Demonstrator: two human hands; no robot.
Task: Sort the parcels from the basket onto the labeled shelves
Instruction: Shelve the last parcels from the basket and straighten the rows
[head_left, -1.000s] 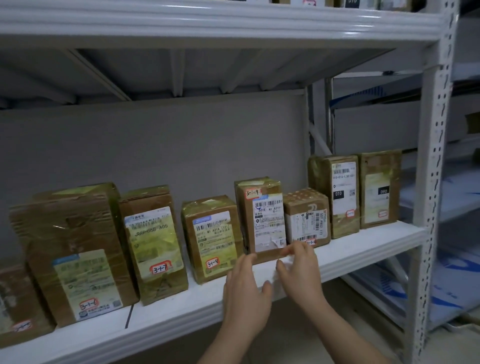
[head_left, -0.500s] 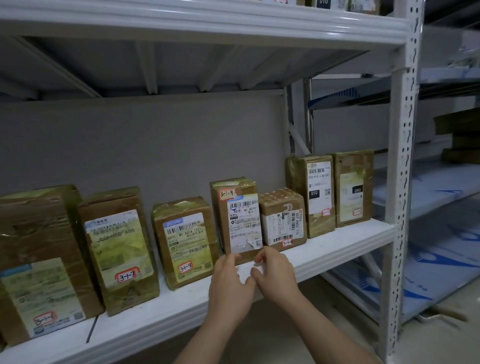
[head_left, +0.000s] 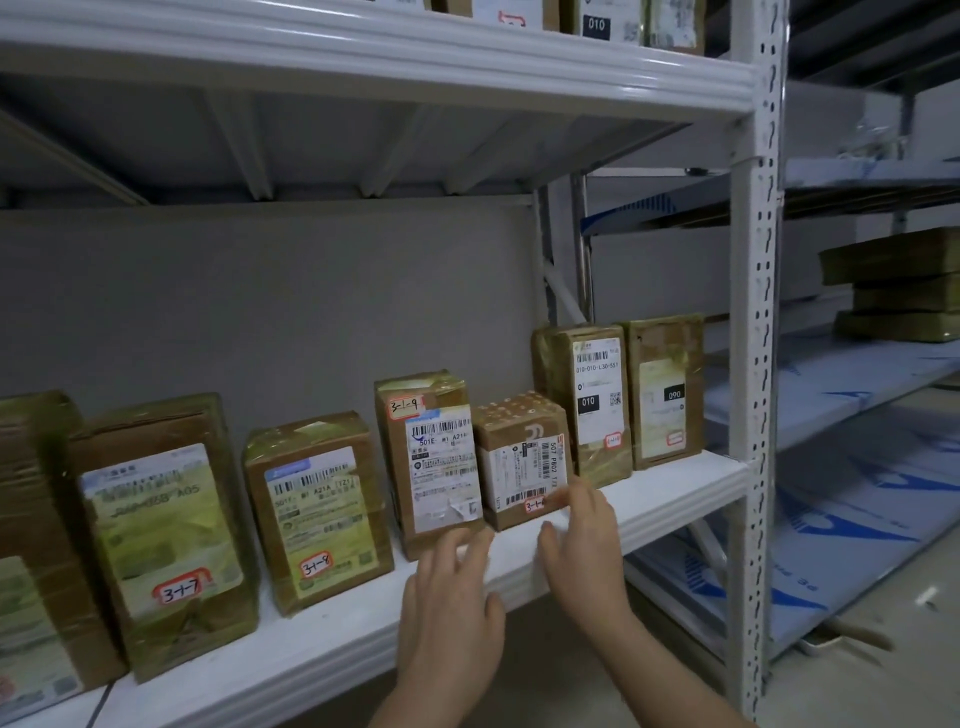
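A row of taped brown parcels stands on the white shelf (head_left: 675, 491). The small low parcel (head_left: 522, 457) sits between the tall parcel marked 3-1-9 (head_left: 434, 460) and the parcel labelled 010 (head_left: 589, 402). My right hand (head_left: 582, 540) touches the small parcel's lower right front with its fingertips, by its red sticker. My left hand (head_left: 449, 608) hovers with relaxed fingers just below the front of the 3-1-9 parcel, holding nothing. The basket is out of sight.
Parcels marked 3-1-8 (head_left: 317, 512) and 3-1-7 (head_left: 161, 525) stand further left, and one labelled 090 (head_left: 667, 392) at the right end. A white perforated upright (head_left: 756, 364) bounds the shelf. More parcels sit on the upper shelf (head_left: 597, 21) and the neighbouring rack (head_left: 893, 286).
Both hands have drawn apart and risen a little; the right one now touches the small parcel's front. The view has shifted right.
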